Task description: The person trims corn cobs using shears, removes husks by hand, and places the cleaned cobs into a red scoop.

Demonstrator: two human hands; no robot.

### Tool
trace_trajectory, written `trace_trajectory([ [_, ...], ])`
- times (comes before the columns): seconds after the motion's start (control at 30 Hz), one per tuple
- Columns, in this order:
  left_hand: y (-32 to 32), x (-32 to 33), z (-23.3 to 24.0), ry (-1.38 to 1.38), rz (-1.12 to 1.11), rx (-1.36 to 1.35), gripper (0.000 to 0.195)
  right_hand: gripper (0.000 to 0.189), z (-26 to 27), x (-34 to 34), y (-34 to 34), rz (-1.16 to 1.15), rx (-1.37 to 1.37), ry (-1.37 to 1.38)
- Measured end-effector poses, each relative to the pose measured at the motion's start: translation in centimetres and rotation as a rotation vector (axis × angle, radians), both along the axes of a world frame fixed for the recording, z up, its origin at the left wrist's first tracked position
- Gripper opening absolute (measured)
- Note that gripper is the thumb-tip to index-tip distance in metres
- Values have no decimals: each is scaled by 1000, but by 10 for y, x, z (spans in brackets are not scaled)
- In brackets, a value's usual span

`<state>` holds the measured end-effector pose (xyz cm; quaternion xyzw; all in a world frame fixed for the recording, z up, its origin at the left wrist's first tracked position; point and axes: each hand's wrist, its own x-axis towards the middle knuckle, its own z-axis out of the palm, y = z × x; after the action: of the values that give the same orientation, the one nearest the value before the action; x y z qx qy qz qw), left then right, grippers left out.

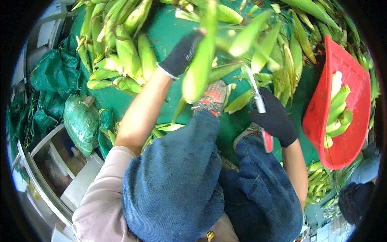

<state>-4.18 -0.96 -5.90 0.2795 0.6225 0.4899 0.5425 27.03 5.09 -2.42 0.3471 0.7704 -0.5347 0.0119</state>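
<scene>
My left hand [183, 53], in a dark knit glove, grips a long green ear of corn in its husk [198, 71]. The ear is blurred and tilted, its pale butt end towards me. My right hand [272, 116], also gloved, is closed around a knife [268, 141] with a red and light-coloured handle. Its narrow metal blade [252, 79] points away from me, apart from the ear. Under the held ear is my patterned shoe [213, 93], and cut green husk leaves [240, 101] lie beside it.
Unhusked corn ears [128, 53] are heaped at the upper left, with more husks and ears [272, 51] at the upper right. A red plastic tub [314, 121] at right holds several trimmed ears [337, 110]. Green bags [81, 124] lie at left on the green floor covering [169, 21]'s edge.
</scene>
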Motion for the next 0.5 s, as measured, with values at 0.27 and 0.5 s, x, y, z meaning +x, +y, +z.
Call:
trace_trajectory([
  [0.27, 9, 51, 44, 619, -588, -120, 52, 45, 32, -46, 19, 85, 143, 131],
  [0.5, -2, 28, 39, 354, -363, -21, 43, 49, 23, -31, 16, -517, -431, 248],
])
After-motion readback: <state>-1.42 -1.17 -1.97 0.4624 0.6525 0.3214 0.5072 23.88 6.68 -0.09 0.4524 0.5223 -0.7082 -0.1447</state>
